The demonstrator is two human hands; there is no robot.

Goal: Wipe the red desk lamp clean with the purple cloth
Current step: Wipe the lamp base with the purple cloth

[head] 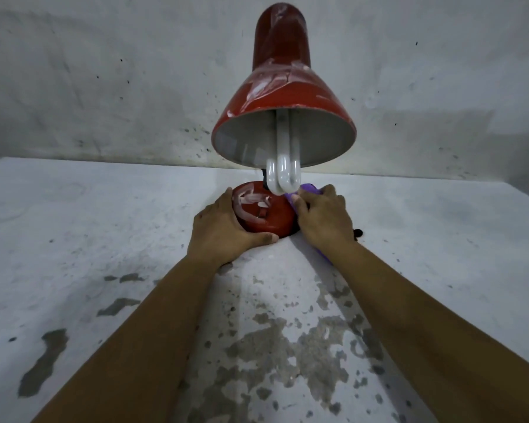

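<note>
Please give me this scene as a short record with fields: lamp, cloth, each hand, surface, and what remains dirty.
lamp: red desk lamp, upright on the table, shade tilted toward the camera, white bulb showing
base: lamp base, round, red
cloth: purple cloth, against the right side of the base
left hand: left hand grips the base's left side
right hand: right hand holds the cloth
surface: table, grey, with dark patches
remaining dirt: whitish smears on shade and base top

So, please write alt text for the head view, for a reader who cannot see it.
A person's left hand grips the smeared base of a red lamp while the right hand presses a purple cloth to the base's right side. The lamp stands on a worn white table.
</note>
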